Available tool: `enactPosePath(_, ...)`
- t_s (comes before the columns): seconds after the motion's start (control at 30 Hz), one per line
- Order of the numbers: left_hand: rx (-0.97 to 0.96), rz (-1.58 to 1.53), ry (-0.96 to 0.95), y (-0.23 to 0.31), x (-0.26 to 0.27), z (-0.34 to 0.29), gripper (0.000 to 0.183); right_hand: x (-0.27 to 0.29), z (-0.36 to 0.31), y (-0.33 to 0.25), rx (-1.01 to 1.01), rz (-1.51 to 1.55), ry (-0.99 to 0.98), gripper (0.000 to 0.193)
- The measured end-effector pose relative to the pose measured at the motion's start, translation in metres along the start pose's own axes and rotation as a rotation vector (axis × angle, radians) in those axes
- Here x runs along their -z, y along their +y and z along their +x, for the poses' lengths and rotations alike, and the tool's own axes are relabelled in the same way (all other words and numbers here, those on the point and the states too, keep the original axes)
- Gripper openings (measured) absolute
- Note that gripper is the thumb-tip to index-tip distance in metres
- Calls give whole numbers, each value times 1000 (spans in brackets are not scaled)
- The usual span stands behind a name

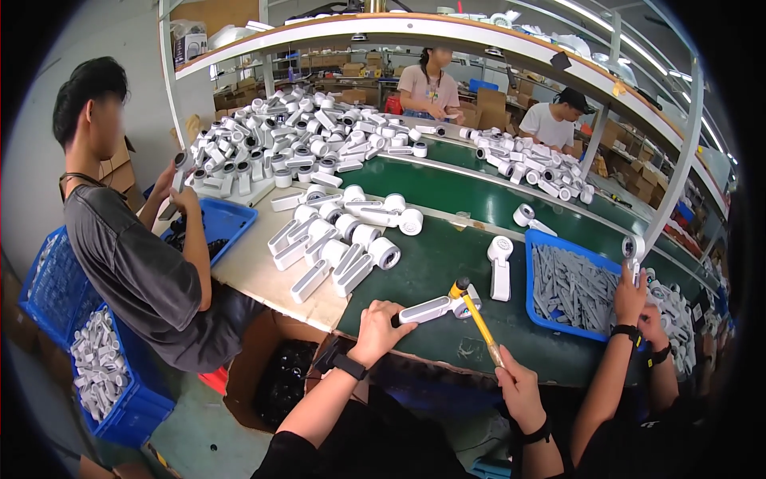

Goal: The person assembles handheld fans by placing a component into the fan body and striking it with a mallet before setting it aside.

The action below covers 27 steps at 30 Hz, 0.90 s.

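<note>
My left hand [375,331] grips the handle end of a white handheld unit [427,309] that has a long grey-inset handle and a round head, lying on the green tabletop. My right hand [523,391] is closed round the shaft of a hammer [481,321] with a yellow handle. The hammer's dark head is over the unit's round head, partly covering it; whether they touch I cannot tell. Another white unit [499,269] lies apart, beyond the hammer. Several more white units [335,239] are grouped on the cardboard and green surface ahead of my left hand.
At right, a blue tray [568,326] holds grey strips, beside a co-worker's hands [630,299] with a white unit. A person [132,231] stands at left near blue crates [132,415]. Behind are a large heap of units [303,136], a green conveyor [431,188] and an overhead shelf [399,25].
</note>
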<state>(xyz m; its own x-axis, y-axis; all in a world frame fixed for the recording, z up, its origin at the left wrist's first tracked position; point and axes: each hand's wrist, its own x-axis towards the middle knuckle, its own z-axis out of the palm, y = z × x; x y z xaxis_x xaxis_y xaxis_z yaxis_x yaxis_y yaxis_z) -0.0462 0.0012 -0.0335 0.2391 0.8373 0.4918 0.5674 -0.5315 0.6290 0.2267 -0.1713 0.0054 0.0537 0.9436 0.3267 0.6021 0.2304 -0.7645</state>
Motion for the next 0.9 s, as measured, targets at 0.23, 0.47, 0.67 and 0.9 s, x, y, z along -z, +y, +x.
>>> enactPosePath(0.23,356,-685,-105,17,18,-4,34,0,-17,-20,-293,396,27,49)
enactPosePath(0.47,840,-1686,-352,-20,43,-7,44,-13,-8,-26,-235,389,-83,50)
enactPosePath(0.67,-94,307,292,-10,46,-15,42,-16,15,-36,10,115,-177,49)
enactPosePath(0.9,108,-164,11,-22,32,-3,29,-29,20,-51,248,-17,-39,46)
